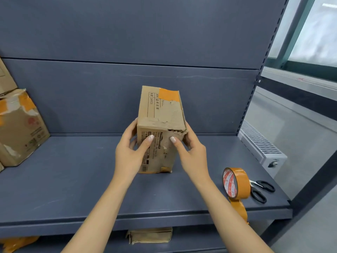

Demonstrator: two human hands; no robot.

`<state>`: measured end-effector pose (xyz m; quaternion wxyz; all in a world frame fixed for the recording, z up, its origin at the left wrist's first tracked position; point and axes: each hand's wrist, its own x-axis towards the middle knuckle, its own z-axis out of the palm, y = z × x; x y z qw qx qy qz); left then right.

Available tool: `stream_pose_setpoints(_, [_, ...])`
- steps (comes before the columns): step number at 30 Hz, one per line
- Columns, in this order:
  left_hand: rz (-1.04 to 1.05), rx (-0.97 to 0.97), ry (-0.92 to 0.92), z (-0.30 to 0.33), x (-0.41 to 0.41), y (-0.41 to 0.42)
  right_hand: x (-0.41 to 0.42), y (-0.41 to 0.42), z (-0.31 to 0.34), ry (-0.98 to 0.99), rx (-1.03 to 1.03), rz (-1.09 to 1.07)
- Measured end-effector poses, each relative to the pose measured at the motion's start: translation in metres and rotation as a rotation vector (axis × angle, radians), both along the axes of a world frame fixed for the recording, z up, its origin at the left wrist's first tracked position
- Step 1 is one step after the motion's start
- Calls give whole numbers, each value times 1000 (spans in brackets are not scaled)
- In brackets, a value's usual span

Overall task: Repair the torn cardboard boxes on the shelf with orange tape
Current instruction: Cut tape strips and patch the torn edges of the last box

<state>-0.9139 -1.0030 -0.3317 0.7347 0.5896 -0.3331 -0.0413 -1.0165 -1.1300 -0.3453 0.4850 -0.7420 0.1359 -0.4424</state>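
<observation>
A small torn cardboard box (160,114) stands on the blue-grey shelf (73,189), with an orange tape patch on its top and a ragged tear at its near top edge. My left hand (130,154) grips the box's left side, thumb on the front face. My right hand (191,152) grips its right side, thumb next to the tear. A roll of orange tape (235,183) stands on edge at the shelf's front right, a loose strip hanging over the lip.
Black-handled scissors (260,190) lie just right of the tape roll. Taped, worn cardboard boxes (18,128) sit at the shelf's far left. Another flattened box (151,235) lies on the shelf below. A white radiator (262,145) stands to the right.
</observation>
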Motion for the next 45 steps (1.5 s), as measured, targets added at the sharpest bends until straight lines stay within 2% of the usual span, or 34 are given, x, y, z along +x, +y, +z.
stream_pose_setpoints(11, [132, 109, -47, -24, 34, -22, 33, -21, -11, 102, 53, 13])
stream_pose_setpoints(23, [163, 167, -48, -23, 65, -48, 67, -43, -10, 110, 107, -10])
stream_pose_setpoints(31, [159, 188, -55, -21, 74, -56, 73, -53, -6, 180, 67, -12])
stream_pose_setpoints(36, [162, 223, -19, -25, 72, -48, 49, -36, -6, 246, 52, -21])
stream_pose_setpoints(39, [253, 200, 7, -36, 51, -39, 18, -19, -7, 229, 12, -23])
stream_pose_setpoints(42, [312, 144, -77, -45, 17, -34, -26, -2, -13, 188, -34, -52])
stream_pose_setpoints(45, [225, 157, -165, -48, -24, -35, -77, 9, -22, 132, -13, -134])
